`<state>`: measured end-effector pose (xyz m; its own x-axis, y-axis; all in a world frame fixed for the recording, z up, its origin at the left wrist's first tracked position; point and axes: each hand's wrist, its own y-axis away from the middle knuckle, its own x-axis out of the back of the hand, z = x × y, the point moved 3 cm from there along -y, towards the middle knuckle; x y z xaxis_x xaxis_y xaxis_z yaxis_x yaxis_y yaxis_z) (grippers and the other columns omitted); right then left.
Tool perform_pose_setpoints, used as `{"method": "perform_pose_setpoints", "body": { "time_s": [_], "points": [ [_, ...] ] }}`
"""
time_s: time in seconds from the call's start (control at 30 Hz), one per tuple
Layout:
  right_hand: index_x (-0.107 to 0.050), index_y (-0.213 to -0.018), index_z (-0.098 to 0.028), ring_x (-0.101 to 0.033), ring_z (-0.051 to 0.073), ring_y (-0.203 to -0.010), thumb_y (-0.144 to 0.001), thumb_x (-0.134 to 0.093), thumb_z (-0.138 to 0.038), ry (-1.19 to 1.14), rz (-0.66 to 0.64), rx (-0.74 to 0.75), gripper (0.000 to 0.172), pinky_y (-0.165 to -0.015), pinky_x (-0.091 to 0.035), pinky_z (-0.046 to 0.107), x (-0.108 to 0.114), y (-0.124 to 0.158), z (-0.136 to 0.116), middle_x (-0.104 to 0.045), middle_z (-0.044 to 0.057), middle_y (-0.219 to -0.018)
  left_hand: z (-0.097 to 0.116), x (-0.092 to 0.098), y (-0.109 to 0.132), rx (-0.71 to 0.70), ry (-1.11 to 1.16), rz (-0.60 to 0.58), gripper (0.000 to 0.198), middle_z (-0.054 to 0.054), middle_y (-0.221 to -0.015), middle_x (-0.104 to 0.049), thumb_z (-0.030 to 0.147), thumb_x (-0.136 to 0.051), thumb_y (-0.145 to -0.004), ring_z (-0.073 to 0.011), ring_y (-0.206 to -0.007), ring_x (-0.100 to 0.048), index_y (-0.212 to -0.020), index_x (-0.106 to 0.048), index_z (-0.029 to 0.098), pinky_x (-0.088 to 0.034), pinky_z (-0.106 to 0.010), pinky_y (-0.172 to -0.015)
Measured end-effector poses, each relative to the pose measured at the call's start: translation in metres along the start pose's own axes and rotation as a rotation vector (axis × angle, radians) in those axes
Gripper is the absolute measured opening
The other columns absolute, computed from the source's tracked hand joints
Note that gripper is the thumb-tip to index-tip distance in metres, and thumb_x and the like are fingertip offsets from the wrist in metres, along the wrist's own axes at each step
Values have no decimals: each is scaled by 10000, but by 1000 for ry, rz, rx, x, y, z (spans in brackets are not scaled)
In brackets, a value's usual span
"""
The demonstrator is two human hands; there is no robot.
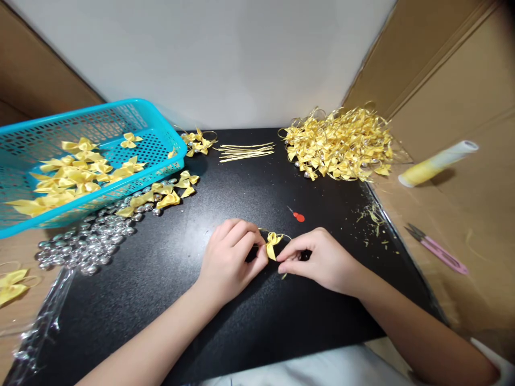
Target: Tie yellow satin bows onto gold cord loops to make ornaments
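Observation:
A small yellow ribbon bow (pixel 272 245) with a thin gold cord loop is held low over the black tabletop, between my two hands. My left hand (pixel 237 254) pinches the bow's left side between thumb and fingers. On the other side, my right hand (pixel 316 257) is closed in a pinch by the bow's lower right; a bit of cord end pokes out below its fingertips. What exactly sits in that pinch is partly hidden. A red needle threader (pixel 298 216) lies just beyond the hands.
A turquoise basket (pixel 161 115) of yellow bows stands at left, with silver beads (pixel 92 241) beside it. Gold cord pieces (pixel 246 152) lie at the back. Finished-looking looped bows (pixel 341 145) are heaped back right. Pink thread snips (pixel 438 251) and a yellow-white roll (pixel 436 163) are at right.

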<state>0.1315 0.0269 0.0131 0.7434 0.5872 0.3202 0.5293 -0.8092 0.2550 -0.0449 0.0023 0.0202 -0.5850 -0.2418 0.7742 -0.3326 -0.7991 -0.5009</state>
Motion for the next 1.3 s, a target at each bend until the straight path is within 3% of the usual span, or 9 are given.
{"method": "perform_pose_setpoints", "body": {
  "time_s": [0.23,0.37,0.6,0.83,1.0,1.3],
  "points": [
    [-778,-900,-165,-744,170,-842,-820,-676,-187,-99,-98,23,131,-790,-567,254,4,-1,3,-791,49,-904,-2,1,0,14,1,-6,93,-40,-803,-671,160,-606,-853,-190,-787,-583,-762,-601,181,-481,-335,-720],
    [-777,-916,-180,-744,168,-877,-845,-664,-220,-126,-138,36,140,-820,-570,256,6,1,-1,-791,39,-931,-1,3,-1,8,-2,2,97,-39,-796,-665,158,-601,-855,-188,-784,-588,-760,-596,180,-480,-330,-706],
    [-781,-840,-181,-736,205,-946,-789,-715,-199,-78,-70,77,85,-915,-548,322,9,0,-2,-786,61,-966,-2,2,0,16,-3,-7,90,-39,-809,-673,162,-597,-854,-189,-792,-589,-766,-599,181,-491,-338,-714],
    [-773,-724,-190,-712,170,-834,-736,-751,-164,-65,-28,205,36,-826,-544,307,11,-2,-8,-768,53,-896,-1,2,1,14,0,-5,84,-37,-814,-677,157,-600,-848,-190,-796,-595,-770,-598,188,-496,-339,-716],
    [-761,-688,-158,-623,125,-596,-701,-740,-163,-20,-13,73,25,-580,-480,244,10,-2,-3,-695,26,-644,-1,2,1,17,4,-1,84,-40,-811,-679,157,-607,-846,-194,-804,-598,-768,-595,189,-502,-340,-727],
    [-750,-675,-169,-666,157,-722,-643,-664,-69,-98,13,125,136,-727,-510,292,6,-3,0,-732,45,-771,-1,2,1,6,1,-4,91,-41,-805,-673,151,-597,-852,-189,-799,-588,-767,-595,183,-500,-328,-719]
  ]
}}
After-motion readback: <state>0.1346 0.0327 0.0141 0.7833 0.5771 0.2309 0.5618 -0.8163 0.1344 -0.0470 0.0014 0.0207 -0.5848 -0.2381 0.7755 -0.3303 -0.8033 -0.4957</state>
